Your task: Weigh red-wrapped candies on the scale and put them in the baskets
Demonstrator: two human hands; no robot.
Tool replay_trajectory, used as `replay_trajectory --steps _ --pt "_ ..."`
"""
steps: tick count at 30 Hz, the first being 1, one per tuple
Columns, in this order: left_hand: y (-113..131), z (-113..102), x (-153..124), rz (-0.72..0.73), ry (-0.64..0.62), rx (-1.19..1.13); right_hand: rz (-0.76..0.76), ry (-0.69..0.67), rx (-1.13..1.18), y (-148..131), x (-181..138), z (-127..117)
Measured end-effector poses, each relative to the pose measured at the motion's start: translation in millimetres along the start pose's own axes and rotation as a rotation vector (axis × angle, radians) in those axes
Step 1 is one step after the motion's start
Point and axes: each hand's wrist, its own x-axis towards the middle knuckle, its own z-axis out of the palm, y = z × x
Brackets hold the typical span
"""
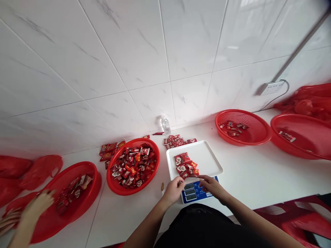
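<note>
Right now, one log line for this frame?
left hand: at near edge of white tray | right hand: over blue scale panel | tray: red packets piled | grips: unclear | beside: full red basket

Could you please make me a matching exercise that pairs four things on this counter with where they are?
Things:
1. water bottle
2. scale
3. fullest red basket
4. power strip

Places:
A. mounted on the wall, far right
B. left of the scale, heaped with red packets
C. standing against the wall, behind the scale
D. at the front edge of the counter, by the left hand and right hand

Pairs: 1-C, 2-D, 3-B, 4-A.
</note>
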Motion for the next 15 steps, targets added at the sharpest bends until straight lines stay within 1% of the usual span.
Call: replay_trajectory --steps 2,5,6,7,9,11,13,15 --pt "-2.3 -19.0 10.9 0.049 0.171 0.055 -0.005 -0.013 -0.032 -4.8 -0.1 1.4" --pt "-19.3 -60.6 36.0 0.069 0.405 0.168 -0.011 -0.083 -0.063 -8.9 -0.3 1.3" --pt "-28.8 -76.3 45.9 0.065 0.459 0.217 -0.013 -0.078 -0.068 -9.7 -0.8 0.6" --pt "-39.8 -91.8 55.8 0.046 0.485 0.256 -0.014 -0.066 -0.072 -10.3 -1.9 -0.4" --pt "-64.3 -119.7 72.7 -0.052 0.469 0.275 -0.013 -0.033 -0.074 -11.4 -5.9 -2.5" --pt "-87.7 -139.6 83.3 -0.18 0.417 0.222 -0.01 -0.012 -0.069 -12.6 -11.6 -4.4" --pt "-105.2 -148.6 87.5 -0.344 0.359 0.17 -0.006 -0.003 -0.064 -14.2 -17.0 -5.3" --pt "-113.6 -146.6 87.9 -0.444 0.311 0.135 0.004 0.005 -0.064 -15.9 -20.4 -4.8"
